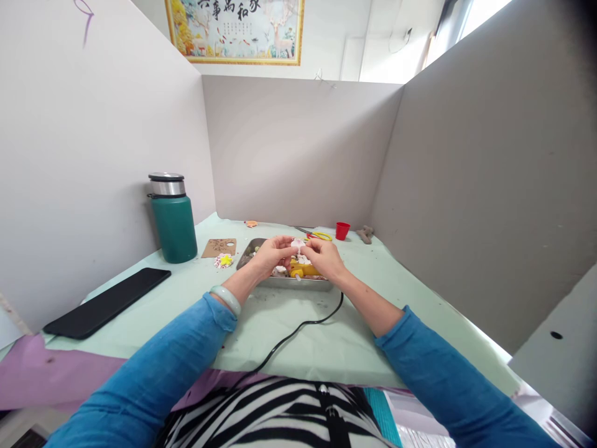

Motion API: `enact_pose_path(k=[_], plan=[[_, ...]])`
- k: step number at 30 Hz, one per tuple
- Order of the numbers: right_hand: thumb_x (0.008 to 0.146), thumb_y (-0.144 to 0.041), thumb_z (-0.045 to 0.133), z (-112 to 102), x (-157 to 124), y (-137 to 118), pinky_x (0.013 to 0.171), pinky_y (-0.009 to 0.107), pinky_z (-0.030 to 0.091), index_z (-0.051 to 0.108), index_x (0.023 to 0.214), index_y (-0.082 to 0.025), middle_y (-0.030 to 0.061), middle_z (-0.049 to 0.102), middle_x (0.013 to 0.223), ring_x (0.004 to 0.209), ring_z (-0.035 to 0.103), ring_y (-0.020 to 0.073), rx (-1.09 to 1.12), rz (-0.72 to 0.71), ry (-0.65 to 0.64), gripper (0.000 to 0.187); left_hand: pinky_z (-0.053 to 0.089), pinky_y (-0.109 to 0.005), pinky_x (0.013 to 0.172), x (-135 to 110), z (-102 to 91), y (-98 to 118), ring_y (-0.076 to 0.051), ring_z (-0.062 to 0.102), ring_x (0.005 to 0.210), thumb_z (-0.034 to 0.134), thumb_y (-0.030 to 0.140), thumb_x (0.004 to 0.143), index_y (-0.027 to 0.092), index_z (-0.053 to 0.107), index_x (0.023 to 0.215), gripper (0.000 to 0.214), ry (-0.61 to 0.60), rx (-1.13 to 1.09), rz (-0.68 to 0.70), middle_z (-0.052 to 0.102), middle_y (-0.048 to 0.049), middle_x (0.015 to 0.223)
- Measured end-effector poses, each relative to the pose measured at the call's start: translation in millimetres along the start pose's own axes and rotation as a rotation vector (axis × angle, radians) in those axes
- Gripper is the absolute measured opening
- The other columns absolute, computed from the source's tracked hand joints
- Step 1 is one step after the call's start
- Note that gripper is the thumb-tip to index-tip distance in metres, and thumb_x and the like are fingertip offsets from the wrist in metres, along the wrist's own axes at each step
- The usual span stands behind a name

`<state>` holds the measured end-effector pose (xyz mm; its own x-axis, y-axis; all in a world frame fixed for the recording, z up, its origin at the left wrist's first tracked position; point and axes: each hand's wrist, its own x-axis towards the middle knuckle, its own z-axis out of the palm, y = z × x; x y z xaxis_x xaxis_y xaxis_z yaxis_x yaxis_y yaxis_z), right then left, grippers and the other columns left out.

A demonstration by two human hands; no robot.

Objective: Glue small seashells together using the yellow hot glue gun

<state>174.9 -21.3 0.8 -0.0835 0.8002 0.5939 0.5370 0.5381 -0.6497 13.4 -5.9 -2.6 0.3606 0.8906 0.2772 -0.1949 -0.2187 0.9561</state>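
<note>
My left hand [272, 255] and my right hand [325, 256] meet above a metal tray [280, 282] in the middle of the table. Both pinch a small white and pink piece [298, 244] between their fingertips. Under the hands, a yellow tool [303, 270] with a black cord [298, 326] lies in the tray among small bits. A pale bangle sits on my left wrist.
A green flask [173, 218] stands at the left, with a black phone [108, 301] nearer me. A brown card [219, 247], a small flower piece [224, 261], yellow scissors [318, 235], a red cup [342, 230] and a small brown lump [365, 234] lie around. Grey partitions enclose the table.
</note>
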Motion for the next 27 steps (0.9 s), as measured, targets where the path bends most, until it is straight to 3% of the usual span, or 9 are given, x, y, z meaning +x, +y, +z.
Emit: enact_pose_path(k=[6,11,14,17,21,27], plan=[[0.07,-0.03,0.048,-1,3,5,0.053,0.024,0.03,0.046,0.055,-0.018,-0.0039,0.044,0.051,0.053,0.041,0.0109,-0.046,0.001,0.061,0.02,0.041,-0.021,0.041,0,0.9,3,-0.004,0.044,0.039,0.069,0.037,0.069,0.013,0.054,0.079,0.03,0.105,0.037,0.054,0.057,0.0001,0.069],[0.074,-0.029,0.048,-2,1,6,0.054,0.025,0.029,0.049,0.058,-0.018,-0.0024,0.051,0.055,0.054,0.043,0.0119,-0.187,-0.035,0.128,0.02,0.038,-0.019,0.039,0,3.6,2,-0.005,0.043,0.036,0.056,0.044,0.079,0.012,0.058,0.073,0.033,0.162,0.152,0.071,0.056,-0.0005,0.058],[0.076,-0.029,0.048,-2,-2,4,0.054,0.025,0.028,0.051,0.06,-0.019,-0.0008,0.055,0.059,0.056,0.045,0.0127,-0.303,-0.107,0.148,0.019,0.04,-0.019,0.043,0,5.6,0,-0.007,0.048,0.04,0.064,0.041,0.074,0.013,0.057,0.075,0.028,0.173,0.248,0.082,0.053,0.002,0.051],[0.078,-0.028,0.048,-1,-5,1,0.055,0.025,0.027,0.051,0.063,-0.019,-0.0001,0.056,0.062,0.058,0.046,0.0127,-0.363,-0.182,0.133,0.019,0.045,-0.021,0.047,0,6.1,0,-0.009,0.053,0.045,0.072,0.038,0.068,0.014,0.053,0.079,0.032,0.097,0.181,0.08,0.055,0.0024,0.055],[0.083,-0.028,0.046,0,-8,-3,0.057,0.025,0.029,0.053,0.067,-0.019,0.001,0.058,0.067,0.06,0.047,0.0123,-0.363,-0.286,0.094,0.019,0.047,-0.022,0.049,-2,3.7,2,-0.009,0.054,0.046,0.07,0.041,0.07,0.014,0.053,0.081,0.034,-0.022,0.086,0.052,0.056,0.0018,0.058],[0.086,-0.029,0.045,-1,-11,-3,0.059,0.025,0.032,0.057,0.077,-0.018,0.0034,0.059,0.08,0.064,0.049,0.0121,-0.385,-0.367,0.075,0.019,0.048,-0.023,0.05,-1,-0.6,0,-0.01,0.056,0.047,0.069,0.046,0.07,0.015,0.052,0.086,0.039,-0.08,0.078,0.02,0.058,0.001,0.06]])
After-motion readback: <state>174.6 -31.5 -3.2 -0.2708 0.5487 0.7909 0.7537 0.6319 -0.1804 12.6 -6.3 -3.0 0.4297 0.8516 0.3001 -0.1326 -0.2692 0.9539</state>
